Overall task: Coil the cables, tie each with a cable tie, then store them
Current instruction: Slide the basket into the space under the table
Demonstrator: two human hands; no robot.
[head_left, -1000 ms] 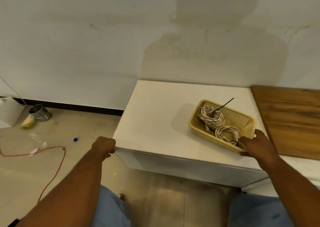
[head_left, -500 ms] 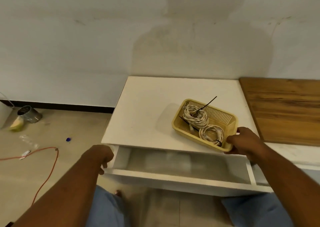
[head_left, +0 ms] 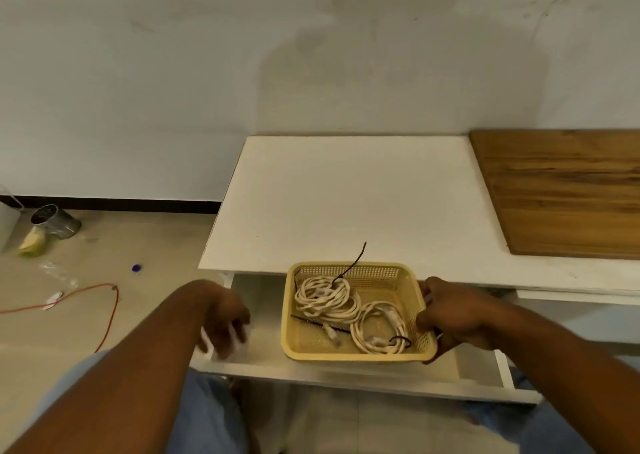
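2 cream cable coils lie in the yellow mesh basket [head_left: 356, 354]: the larger coil [head_left: 325, 299] farther from the right fingers, the smaller coil [head_left: 377, 330] just beside them. a black cable tie [head_left: 351, 268] cinches each, 1 tail sticking up past the rim. the right hand [head_left: 453, 315] has its fingers clamped on the basket's right wall, holding it over the open drawer [head_left: 346, 379]. the left hand [head_left: 225, 318], blurred, curls its fingers over the drawer's front-left corner. white drawer floor shows between the left fingers and the basket. beyond both sets of fingertips runs the white top's [head_left: 346, 194] front edge.
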